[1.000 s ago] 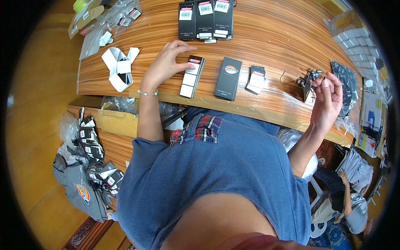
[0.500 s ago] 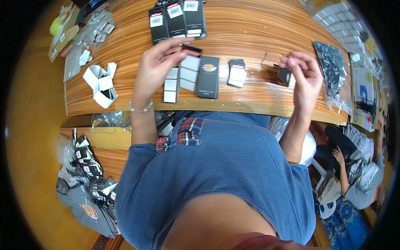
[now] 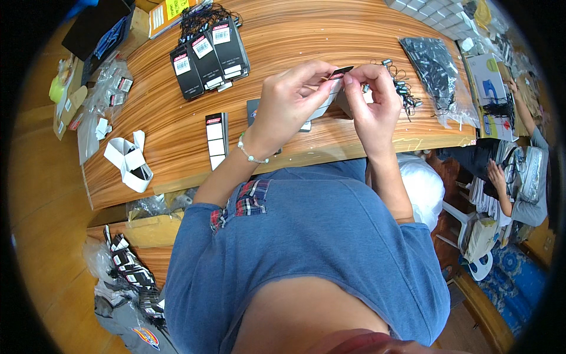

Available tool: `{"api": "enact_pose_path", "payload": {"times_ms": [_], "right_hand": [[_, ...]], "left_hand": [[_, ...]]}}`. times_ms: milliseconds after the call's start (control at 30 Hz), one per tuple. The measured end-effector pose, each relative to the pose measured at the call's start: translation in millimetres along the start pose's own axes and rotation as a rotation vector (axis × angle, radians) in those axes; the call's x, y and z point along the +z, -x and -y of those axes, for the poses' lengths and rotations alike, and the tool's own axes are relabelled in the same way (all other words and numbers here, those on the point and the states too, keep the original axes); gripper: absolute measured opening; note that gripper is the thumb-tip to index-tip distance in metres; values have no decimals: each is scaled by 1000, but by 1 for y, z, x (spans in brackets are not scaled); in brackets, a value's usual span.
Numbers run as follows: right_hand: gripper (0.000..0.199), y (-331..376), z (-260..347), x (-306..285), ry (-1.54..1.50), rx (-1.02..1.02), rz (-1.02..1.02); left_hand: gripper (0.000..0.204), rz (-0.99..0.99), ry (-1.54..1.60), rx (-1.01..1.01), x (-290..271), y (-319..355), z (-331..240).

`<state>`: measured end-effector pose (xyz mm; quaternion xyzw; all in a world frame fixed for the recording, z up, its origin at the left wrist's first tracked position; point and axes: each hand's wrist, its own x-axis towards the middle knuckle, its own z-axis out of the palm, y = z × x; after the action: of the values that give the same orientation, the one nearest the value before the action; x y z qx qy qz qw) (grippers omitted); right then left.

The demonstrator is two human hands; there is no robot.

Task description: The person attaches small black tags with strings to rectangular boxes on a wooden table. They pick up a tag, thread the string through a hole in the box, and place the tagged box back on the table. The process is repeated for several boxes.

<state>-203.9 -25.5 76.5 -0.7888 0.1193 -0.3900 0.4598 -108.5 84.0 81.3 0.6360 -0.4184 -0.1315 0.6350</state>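
My left hand (image 3: 292,97) is closed in a pinch on a hang tag (image 3: 325,106), black and red at its top with white panels below. My right hand (image 3: 374,100) is closed at the tag's upper end, thumb and forefinger together. The black cord it pinched earlier is mostly hidden by the fingers. On the table under my left hand, a dark printed tag (image 3: 253,110) is partly covered. Beside my left forearm lies a white-panelled tag (image 3: 217,141). Black cords (image 3: 405,91) with small ends are heaped just past my right hand.
Stacked black tags (image 3: 209,56) with strings stand at the far left of the wooden table (image 3: 312,38). At the right lies a clear bag of black cords (image 3: 433,71). A white strip loop (image 3: 127,159) is at the left edge. Another person's hand (image 3: 498,177) shows at right.
My left hand has lifted the white-panelled tag off the table and moved right. My right hand has moved left to meet it. The view has shifted, uncovering the cord heap.
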Motion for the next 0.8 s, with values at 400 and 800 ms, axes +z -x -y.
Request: {"api": "enact_pose_path", "payload": {"times_ms": [400, 800], "right_hand": [[9, 4, -5, 9, -322, 132, -120], [10, 2, -2, 7, -564, 303, -93]], "left_hand": [[19, 106, 72, -152, -7, -4, -7], [17, 75, 176, -177, -5, -3, -5]]}}
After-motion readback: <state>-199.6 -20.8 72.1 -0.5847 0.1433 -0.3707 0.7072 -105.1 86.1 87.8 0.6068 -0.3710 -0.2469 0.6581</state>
